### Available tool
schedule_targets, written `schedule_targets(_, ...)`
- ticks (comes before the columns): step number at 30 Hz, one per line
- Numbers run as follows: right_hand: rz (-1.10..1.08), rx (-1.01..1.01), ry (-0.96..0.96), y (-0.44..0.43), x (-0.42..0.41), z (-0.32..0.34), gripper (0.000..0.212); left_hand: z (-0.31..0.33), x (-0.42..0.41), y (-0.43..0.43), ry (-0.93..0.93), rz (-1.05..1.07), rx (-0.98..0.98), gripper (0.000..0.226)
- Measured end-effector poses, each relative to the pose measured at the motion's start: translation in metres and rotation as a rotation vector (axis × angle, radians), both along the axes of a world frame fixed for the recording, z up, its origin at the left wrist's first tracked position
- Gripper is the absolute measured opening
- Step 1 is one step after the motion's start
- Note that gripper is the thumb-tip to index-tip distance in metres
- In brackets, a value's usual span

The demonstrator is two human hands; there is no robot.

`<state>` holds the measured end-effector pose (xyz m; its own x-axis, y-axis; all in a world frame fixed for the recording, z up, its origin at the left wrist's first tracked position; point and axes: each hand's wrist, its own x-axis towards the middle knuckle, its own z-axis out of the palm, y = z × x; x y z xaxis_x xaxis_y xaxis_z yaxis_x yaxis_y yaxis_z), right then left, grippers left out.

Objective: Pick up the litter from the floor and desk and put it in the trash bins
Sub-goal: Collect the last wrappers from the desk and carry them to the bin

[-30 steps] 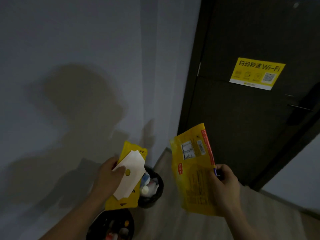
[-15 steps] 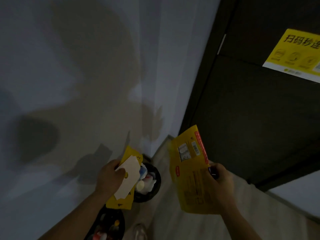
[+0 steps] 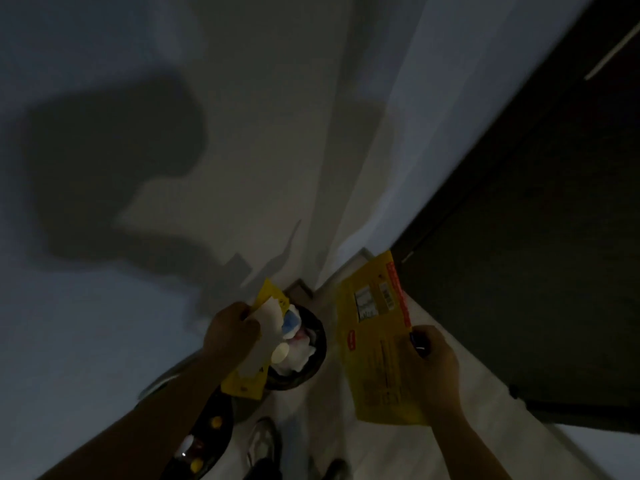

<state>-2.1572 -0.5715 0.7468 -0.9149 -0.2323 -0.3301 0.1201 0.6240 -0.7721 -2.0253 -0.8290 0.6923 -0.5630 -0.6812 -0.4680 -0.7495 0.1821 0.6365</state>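
Observation:
My left hand [image 3: 230,332] grips a small yellow wrapper [image 3: 247,384] together with a white piece of paper [image 3: 266,327], held just left of and above a round black trash bin [image 3: 317,355] filled with white and blue litter. My right hand [image 3: 431,362] holds a large yellow packet [image 3: 375,341] upright by its right edge, and a small dark object is pinched under the thumb. The packet hangs to the right of that bin. A second black bin [image 3: 207,434] with colourful litter sits lower left, partly hidden by my left forearm.
Both bins stand in a corner against a pale wall [image 3: 242,133]. A dark door [image 3: 536,237] closes off the right side. My shoes [image 3: 265,445] show on the light floor [image 3: 346,445] at the bottom edge.
The view has tilted down and moved closer to the bins. Both hands keep their litter, and my left hand now sits nearer the far bin. My shoes have come into view.

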Motion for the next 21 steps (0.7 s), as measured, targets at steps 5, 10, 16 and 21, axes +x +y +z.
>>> schedule_targets(5,0.153,0.045,-0.075,-0.010,-0.042,-0.028,0.016,-0.030,-0.014,0.006,-0.072,0.094,0.029,0.005)
schedule_targets(10,0.272,0.112,-0.127,-0.020,-0.097,-0.067,0.014,-0.067,-0.019,0.034,-0.104,0.262,0.037,0.019)
schedule_targets(16,0.493,0.048,-0.131,-0.030,-0.152,-0.118,0.008,-0.121,-0.033,0.071,-0.179,0.492,0.016,0.007)
schedule_targets(21,0.615,0.013,-0.082,-0.037,-0.174,-0.166,0.008,-0.170,-0.049,0.090,-0.215,0.552,0.015,0.024)
